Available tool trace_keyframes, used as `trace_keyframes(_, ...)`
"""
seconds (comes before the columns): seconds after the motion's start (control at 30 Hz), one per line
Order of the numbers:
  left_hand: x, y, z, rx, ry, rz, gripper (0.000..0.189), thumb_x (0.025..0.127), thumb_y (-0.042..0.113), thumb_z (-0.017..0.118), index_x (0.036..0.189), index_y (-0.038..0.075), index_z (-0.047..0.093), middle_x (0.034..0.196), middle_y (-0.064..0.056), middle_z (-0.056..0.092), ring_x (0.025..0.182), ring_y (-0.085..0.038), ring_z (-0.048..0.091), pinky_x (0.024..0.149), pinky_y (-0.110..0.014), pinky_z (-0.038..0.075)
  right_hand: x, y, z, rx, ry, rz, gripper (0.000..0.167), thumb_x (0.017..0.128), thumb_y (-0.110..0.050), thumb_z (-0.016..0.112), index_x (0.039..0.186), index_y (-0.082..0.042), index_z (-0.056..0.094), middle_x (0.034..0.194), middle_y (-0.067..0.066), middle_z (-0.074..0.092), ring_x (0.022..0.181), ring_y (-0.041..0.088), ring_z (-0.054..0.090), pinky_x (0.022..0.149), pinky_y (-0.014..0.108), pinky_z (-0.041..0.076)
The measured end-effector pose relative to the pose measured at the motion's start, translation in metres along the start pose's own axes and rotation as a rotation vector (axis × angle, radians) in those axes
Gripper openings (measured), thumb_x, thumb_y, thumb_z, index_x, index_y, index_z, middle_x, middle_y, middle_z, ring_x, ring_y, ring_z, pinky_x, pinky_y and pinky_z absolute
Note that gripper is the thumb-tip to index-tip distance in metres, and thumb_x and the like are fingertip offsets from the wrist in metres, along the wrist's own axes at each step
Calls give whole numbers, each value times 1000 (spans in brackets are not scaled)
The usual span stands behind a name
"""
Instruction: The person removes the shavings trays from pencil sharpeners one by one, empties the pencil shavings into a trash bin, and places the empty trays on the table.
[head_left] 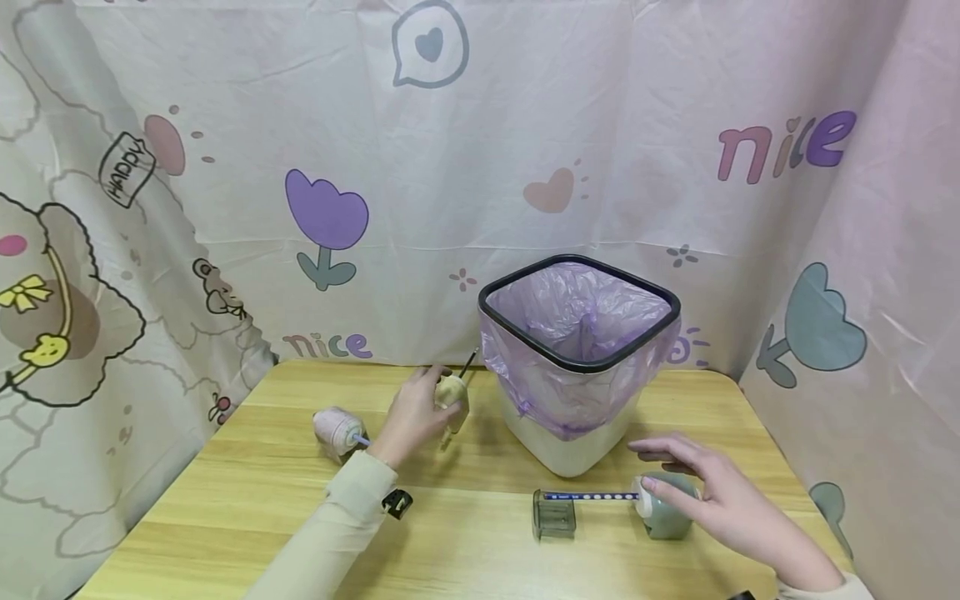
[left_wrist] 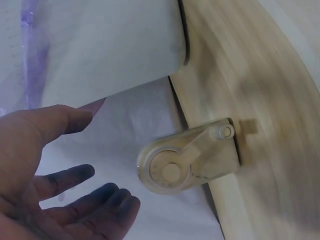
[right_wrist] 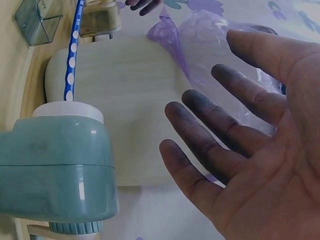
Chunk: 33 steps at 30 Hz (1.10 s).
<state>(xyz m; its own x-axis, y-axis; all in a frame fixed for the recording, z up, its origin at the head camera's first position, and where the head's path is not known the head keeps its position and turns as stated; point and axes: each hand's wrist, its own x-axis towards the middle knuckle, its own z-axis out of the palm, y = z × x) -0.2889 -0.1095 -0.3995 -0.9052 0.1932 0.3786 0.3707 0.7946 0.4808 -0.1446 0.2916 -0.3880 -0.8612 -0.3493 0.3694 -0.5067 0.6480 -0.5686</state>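
Observation:
In the head view my left hand (head_left: 422, 412) is beside a cream hand-crank pencil sharpener (head_left: 454, 402) with a dark pencil (head_left: 469, 362) sticking out behind it. The left wrist view shows a gap between that hand's spread fingers (left_wrist: 75, 175) and the sharpener, whose crank faces the camera. My right hand (head_left: 708, 483) hovers by a green pencil sharpener (head_left: 669, 508), fingers extended and apart from it in the right wrist view. A blue pencil with white dots (head_left: 592, 497) points out of the green sharpener. Its far end is at a see-through grey shavings drawer (head_left: 555, 518). Dark smudges mark the fingertips.
Behind and between the hands stands a white bin (head_left: 558, 446) with a purple liner bag and black rim (head_left: 579, 367). On the left lies a pink sharpener (head_left: 335, 427) with a light blue pencil (head_left: 362, 439). Patterned curtains (head_left: 450, 167) enclose the wooden table (head_left: 450, 550).

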Motion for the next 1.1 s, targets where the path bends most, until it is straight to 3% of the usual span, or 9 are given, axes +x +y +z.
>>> trace_keyframes(0.2, 5, -7, 8, 30, -5, -43, 66, 84, 23, 90, 139, 0, 61, 123, -26, 66, 98, -40, 69, 80, -53, 63, -4, -8, 2, -68, 8, -21, 37, 101, -23, 76, 133, -39, 68, 129, -20, 70, 120, 2, 67, 96, 28, 62)
trace_keyframes(0.47, 10, -16, 18, 53, -43, -93, 78, 84, 23, 91, 147, -3, 54, 124, -30, 63, 97, -40, 68, 80, -52, 64, -13, -16, 9, -122, -31, -29, 39, 101, -31, 76, 134, -47, 64, 130, -25, 67, 115, 3, 67, 88, 28, 60)
trace_keyframes(0.6, 12, -18, 22, 64, -55, -114, 79, 85, 25, 91, 149, -1, 52, 129, -32, 62, 99, -42, 68, 81, -53, 64, -17, -17, 11, -122, -60, -31, 37, 102, -33, 75, 135, -46, 63, 133, -22, 67, 117, 6, 67, 83, 27, 60)
trace_keyframes(0.83, 14, -18, 27, 43, -83, -142, 85, 86, 28, 90, 153, 0, 48, 136, -34, 59, 106, -47, 69, 89, -60, 63, -24, -16, 13, -14, -117, -2, 34, 104, -32, 72, 137, -32, 65, 137, -2, 67, 111, 10, 64, 56, 19, 50)
trace_keyframes(0.97, 15, -17, 29, 53, -96, -144, 86, 87, 27, 89, 155, -2, 46, 139, -35, 58, 113, -51, 68, 98, -64, 60, -25, -15, 14, -57, -132, -18, 34, 103, -35, 73, 136, -32, 67, 135, -7, 68, 111, 8, 65, 68, 21, 56)
trace_keyframes(1.1, 16, -20, 33, 56, -93, -128, 82, 87, 23, 89, 153, -4, 47, 136, -36, 61, 114, -52, 68, 99, -64, 59, -26, -13, 14, -84, -143, -45, 34, 104, -36, 72, 137, -33, 67, 134, -12, 67, 114, 9, 67, 81, 25, 60)
